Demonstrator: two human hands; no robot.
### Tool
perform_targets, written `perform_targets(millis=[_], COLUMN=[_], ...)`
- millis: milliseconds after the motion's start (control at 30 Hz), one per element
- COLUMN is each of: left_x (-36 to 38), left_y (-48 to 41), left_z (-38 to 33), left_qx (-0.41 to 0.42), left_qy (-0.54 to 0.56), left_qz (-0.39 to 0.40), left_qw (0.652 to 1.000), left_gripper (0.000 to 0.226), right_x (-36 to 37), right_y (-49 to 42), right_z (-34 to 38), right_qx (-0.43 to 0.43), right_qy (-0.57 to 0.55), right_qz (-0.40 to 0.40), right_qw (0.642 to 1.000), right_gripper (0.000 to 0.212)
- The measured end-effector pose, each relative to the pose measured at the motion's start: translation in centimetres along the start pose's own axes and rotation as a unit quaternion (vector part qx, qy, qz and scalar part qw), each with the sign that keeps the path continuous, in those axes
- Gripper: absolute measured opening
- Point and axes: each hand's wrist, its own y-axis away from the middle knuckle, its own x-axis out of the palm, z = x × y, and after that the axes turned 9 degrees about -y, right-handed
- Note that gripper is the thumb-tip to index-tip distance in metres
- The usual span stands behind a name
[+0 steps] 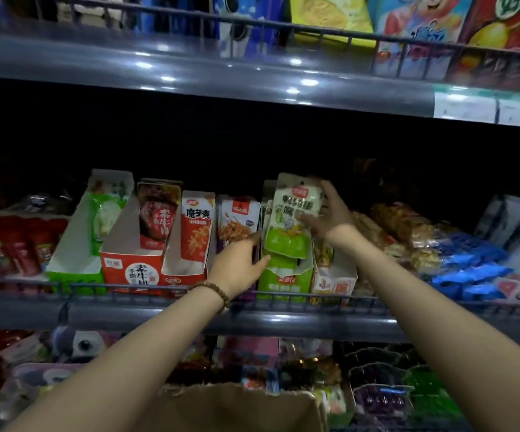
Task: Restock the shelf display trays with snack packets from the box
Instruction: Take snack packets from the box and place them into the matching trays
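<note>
My right hand [330,213] grips a green-and-white snack packet [290,219] upright over the green display tray [283,280] on the middle shelf. More green packets stand in that tray below it. My left hand [240,263], with a bead bracelet on the wrist, rests against the tray's left side, fingers fairly straight, thumb near the packets. The brown cardboard box [237,406] sits open at the bottom of the view, between my forearms.
Left of the green tray stand a purple tray [237,226], an orange-packet tray [196,232], a red tray [134,269] and a nearly empty green tray [78,260]. A white tray [333,280] is on the right, blue packets [470,266] beyond. A wire rail [159,289] fronts the shelf.
</note>
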Motion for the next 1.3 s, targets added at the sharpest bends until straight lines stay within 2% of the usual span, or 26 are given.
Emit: perform_targets(millis=[133,200,267,533,700,800,900,1000,1133,1300], left_x=[0.8,0.9,1.0,0.7,-0.5,-1.4,-1.5,-1.1,0.0,2.0], left_y=[-0.5,-0.5,-0.6,0.0,2.4,5.0,8.6,12.9,19.2,25.5], left_z=[0.2,0.5,0.7,0.8,1.0,1.8,3.5,5.7,8.4,11.3], left_qx=[-0.005,-0.004,-0.003,-0.002,0.023,0.035,0.035,0.022,0.006,-0.036], left_qy=[0.003,0.016,0.037,0.045,-0.002,0.003,-0.001,0.003,-0.017,-0.042], left_qz=[-0.029,-0.025,-0.022,-0.005,-0.033,-0.048,-0.050,-0.047,-0.020,0.071], left_qw=[1.000,1.000,0.999,0.999,0.999,0.998,0.998,0.999,1.000,0.996], left_gripper=[0.053,0.052,0.051,0.056,0.062,0.062,0.062,0.061,0.060,0.077], right_x=[1.8,2.4,2.6,2.0,1.8,1.8,2.5,3.7,6.1,9.3], right_y=[-0.4,-0.6,-0.8,-1.2,0.4,2.8,6.5,11.3,18.5,25.8], right_z=[-1.6,-2.2,-2.5,-3.4,-1.9,0.3,2.4,3.3,1.9,-0.7], right_qx=[-0.053,-0.091,-0.090,-0.009,0.004,-0.045,-0.070,-0.046,-0.009,0.041], right_qy=[0.150,0.256,0.304,0.276,0.269,0.229,0.218,0.163,0.112,0.090], right_qz=[0.054,0.048,0.029,0.087,0.055,0.037,0.060,0.114,0.195,0.243], right_qw=[0.986,0.961,0.948,0.957,0.962,0.972,0.972,0.979,0.974,0.965], right_gripper=[0.068,0.071,0.074,0.093,0.100,0.094,0.083,0.073,0.073,0.066])
